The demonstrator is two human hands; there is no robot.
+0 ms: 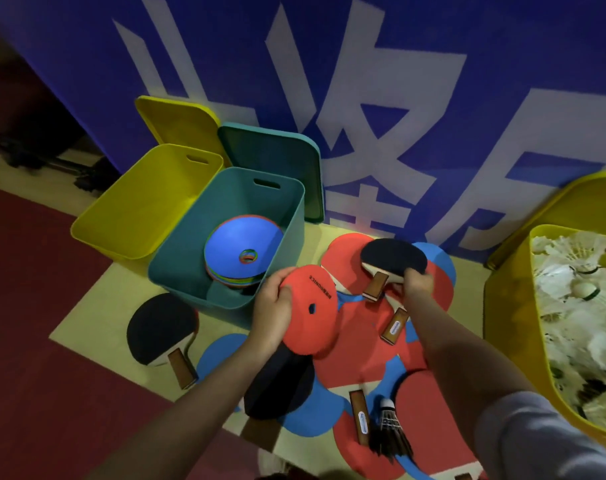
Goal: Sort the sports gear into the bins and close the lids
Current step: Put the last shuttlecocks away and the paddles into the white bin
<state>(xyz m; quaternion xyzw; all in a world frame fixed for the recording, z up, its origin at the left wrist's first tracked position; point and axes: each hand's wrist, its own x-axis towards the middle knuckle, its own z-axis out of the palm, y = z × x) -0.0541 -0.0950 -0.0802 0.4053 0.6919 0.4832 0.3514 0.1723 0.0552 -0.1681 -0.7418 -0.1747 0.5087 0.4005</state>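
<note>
Two bare forearms over scattered gear on a floor mat [97, 306].
Left hand [272, 306], fingers grasping a red disc [310, 311], tilted, just beside the teal bin [177, 268] with stacked discs [241, 251] inside. Right hand [416, 282], fingers pinching the edge of a black paddle [393, 259] above the pile. Empty yellow bin [121, 216] at left, both lids [277, 161] propped against the wall; shuttlecocks [578, 306] in the right bin [509, 323].
</note>
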